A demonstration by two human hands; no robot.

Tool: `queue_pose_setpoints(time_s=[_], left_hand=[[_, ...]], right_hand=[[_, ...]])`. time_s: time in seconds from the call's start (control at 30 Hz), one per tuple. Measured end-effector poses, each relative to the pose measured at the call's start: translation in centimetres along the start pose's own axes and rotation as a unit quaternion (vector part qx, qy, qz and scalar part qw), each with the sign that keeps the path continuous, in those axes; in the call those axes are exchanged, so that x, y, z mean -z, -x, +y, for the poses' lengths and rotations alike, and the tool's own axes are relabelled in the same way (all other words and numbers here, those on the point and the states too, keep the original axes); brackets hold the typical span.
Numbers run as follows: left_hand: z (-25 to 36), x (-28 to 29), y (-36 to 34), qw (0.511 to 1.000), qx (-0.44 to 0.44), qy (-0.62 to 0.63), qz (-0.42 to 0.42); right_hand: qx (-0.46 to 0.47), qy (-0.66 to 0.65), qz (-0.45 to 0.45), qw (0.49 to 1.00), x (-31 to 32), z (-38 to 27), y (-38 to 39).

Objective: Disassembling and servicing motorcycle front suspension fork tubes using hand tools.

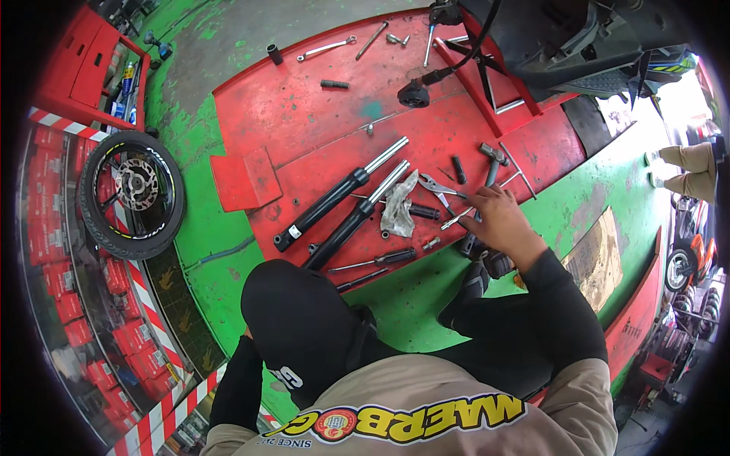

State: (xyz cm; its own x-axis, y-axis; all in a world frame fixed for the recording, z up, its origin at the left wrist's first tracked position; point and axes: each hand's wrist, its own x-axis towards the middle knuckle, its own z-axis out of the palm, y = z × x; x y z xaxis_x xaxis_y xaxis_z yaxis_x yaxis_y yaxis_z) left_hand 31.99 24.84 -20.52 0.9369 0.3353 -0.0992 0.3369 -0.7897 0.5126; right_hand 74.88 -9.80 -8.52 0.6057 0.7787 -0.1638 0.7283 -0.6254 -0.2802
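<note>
My right hand (502,220) is closed around the shaft of a T-handle wrench (522,173) at the near right part of the red platform. The crossbar shows beyond the hand, and the chrome socket end pokes out left of the fingers. Close by lie a hammer (493,159), its handle running toward my hand, and open-jawed pliers (441,187). Two black and chrome fork legs (334,199) rest side by side left of a crumpled, dirty white rag (398,205). Of my left hand (249,332) only a sliver appears beside my knee; its fingers are hidden.
Screwdrivers (389,257) lie along the near edge of the red platform (304,106). A combination wrench (327,49) and sockets are at the far side. A motorcycle (578,45) overhangs the right. A wheel (133,196) stands left, by a glass case. Someone's legs (688,163) show far right.
</note>
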Motion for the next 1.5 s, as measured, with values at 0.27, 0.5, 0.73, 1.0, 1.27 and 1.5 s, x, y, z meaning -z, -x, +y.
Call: queue_pose_setpoints(time_s=[0.27,0.5,0.73,1.0,1.27,1.5], left_hand=[[1.0,0.6,-3.3,0.999,0.035,0.01,-0.002],[-2.3,0.7,-0.8,0.974,0.188,0.098,0.074],[-2.9,-5.0,11.3,0.937,0.292,0.033,0.187],[0.9,-9.7,18.6,0.89,0.385,0.073,0.234],[1.5,-10.8,19.4,0.869,0.398,0.134,0.263],[1.0,-8.2,20.3,0.853,0.403,0.184,0.275]], right_hand=[[0.005,-0.126,-0.022,0.992,0.5,0.1,-1.0],[-0.033,-0.088,0.063,0.994,-2.9,9.7,-15.7],[-0.098,-0.027,0.207,0.973,-7.0,16.8,-34.9],[-0.207,0.052,0.225,0.951,-7.4,15.4,-41.2],[-0.252,-0.058,0.12,0.959,-8.1,18.7,-42.6],[-0.19,-0.646,0.002,0.74,-7.1,13.5,-36.2]])
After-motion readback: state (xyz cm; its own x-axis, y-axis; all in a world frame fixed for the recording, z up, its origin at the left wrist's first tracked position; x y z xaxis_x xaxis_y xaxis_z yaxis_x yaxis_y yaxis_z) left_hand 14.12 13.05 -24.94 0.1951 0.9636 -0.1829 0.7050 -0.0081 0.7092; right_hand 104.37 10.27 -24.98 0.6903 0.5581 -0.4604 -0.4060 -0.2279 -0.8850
